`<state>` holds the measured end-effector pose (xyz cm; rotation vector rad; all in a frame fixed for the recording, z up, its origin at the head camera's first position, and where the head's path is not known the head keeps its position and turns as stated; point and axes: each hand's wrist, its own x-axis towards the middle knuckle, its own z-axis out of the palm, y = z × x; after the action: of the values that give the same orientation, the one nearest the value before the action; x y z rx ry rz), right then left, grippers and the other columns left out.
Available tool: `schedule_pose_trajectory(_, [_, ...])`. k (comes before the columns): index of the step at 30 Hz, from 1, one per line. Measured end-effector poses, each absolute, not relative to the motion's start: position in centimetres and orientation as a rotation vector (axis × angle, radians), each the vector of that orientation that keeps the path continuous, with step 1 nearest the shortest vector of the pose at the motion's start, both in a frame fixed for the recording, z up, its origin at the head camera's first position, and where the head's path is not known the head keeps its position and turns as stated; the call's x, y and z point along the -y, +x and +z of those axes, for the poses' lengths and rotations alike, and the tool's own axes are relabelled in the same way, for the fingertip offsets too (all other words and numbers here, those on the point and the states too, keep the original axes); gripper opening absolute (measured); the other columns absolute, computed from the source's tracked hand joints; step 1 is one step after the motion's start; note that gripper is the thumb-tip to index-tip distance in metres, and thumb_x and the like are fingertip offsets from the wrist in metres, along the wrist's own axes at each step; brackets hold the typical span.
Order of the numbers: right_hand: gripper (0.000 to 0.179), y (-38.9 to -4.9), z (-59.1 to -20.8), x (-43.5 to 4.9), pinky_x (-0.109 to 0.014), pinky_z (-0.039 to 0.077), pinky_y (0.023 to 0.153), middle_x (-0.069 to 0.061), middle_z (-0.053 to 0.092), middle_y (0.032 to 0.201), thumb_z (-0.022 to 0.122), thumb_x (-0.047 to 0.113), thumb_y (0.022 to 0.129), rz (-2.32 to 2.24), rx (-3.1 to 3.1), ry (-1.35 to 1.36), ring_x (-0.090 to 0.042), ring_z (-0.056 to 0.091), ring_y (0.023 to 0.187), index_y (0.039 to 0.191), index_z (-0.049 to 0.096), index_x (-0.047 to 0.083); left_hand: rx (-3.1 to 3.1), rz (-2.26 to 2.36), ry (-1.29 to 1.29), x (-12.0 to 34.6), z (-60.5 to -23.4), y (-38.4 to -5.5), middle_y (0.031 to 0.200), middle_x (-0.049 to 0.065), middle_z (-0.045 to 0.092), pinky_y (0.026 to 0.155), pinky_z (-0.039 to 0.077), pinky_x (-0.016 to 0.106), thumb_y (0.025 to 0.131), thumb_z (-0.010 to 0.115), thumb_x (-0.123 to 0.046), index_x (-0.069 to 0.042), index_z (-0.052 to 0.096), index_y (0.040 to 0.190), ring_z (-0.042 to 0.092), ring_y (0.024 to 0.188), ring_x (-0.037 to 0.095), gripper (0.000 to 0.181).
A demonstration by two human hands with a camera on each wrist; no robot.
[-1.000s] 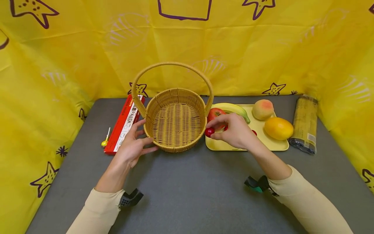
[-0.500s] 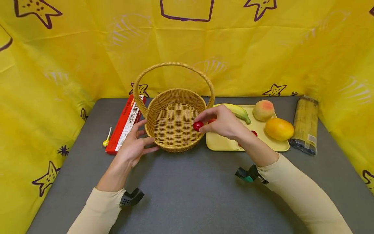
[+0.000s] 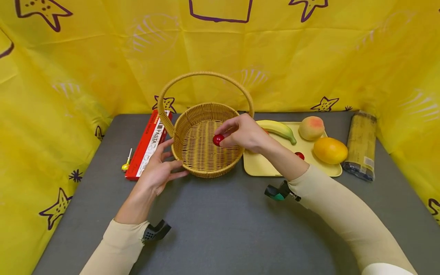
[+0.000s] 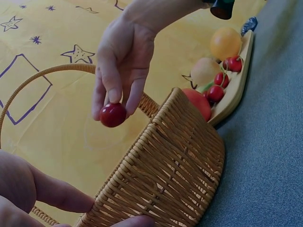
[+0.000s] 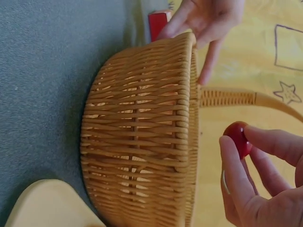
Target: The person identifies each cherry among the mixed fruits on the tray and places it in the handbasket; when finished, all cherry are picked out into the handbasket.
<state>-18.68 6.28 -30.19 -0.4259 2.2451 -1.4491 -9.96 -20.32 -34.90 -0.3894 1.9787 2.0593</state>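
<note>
My right hand [image 3: 243, 133] pinches a red cherry [image 3: 218, 140] between thumb and fingers, over the inside of a round wicker basket [image 3: 207, 173] with a tall arched handle. In the left wrist view the glossy cherry [image 4: 113, 115] hangs above the rim, apart from the basket. With fingers spread and mostly straight, my left hand [image 3: 159, 172] touches the left side of the basket's rim. The right wrist view shows that left hand [image 5: 210, 21] with one finger at the inner edge of the rim. No objects show inside the basket in the head view.
Right of the basket, a cream tray [image 3: 262, 168] bears a banana [image 3: 280, 129], a peach [image 3: 311, 128], a mango [image 3: 330, 150], a red fruit [image 4: 196, 104] and several cherries [image 4: 216, 93]. A plastic-wrapped pack [image 3: 360, 145] lies beyond. Left are a red pasta box [image 3: 146, 145] and a lollipop [image 3: 126, 164].
My right hand has carried the cherry leftward from the tray's left edge, across the rim, to above the basket's inside. My left hand has stayed at the rim.
</note>
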Motion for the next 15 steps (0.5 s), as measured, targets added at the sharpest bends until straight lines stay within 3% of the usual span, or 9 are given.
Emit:
schedule_pose_trajectory(9, [0.032,-19.9,-30.0,-4.1,-0.034,0.063,0.081,-0.009,0.076,0.109,0.085,0.0,0.079,-1.452,-2.193,-0.358,-0.024,0.071,0.099,0.107,0.081,0.015,-1.974,2.055,-0.397,20.4,-35.0,-10.1,0.158,0.024,0.023,0.09,0.063,0.047,0.101,0.057,0.005,-0.021,0.016,0.167,0.055,0.13,0.043,0.082])
schedule_pose_trajectory(15, [0.032,-20.7,-29.7,-2.6,-0.036,0.064,0.084,-0.011,0.075,0.112,0.082,-0.005,0.079,-1.463,-2.149,-0.338,-0.024,0.073,0.096,0.106,0.081,0.011,-1.983,2.033,-0.405,20.6,-35.1,-10.0,0.158,0.023,0.023,0.093,0.061,0.05,0.102,0.057,0.003,-0.022,0.016,0.166,0.058,0.127,0.042,0.081])
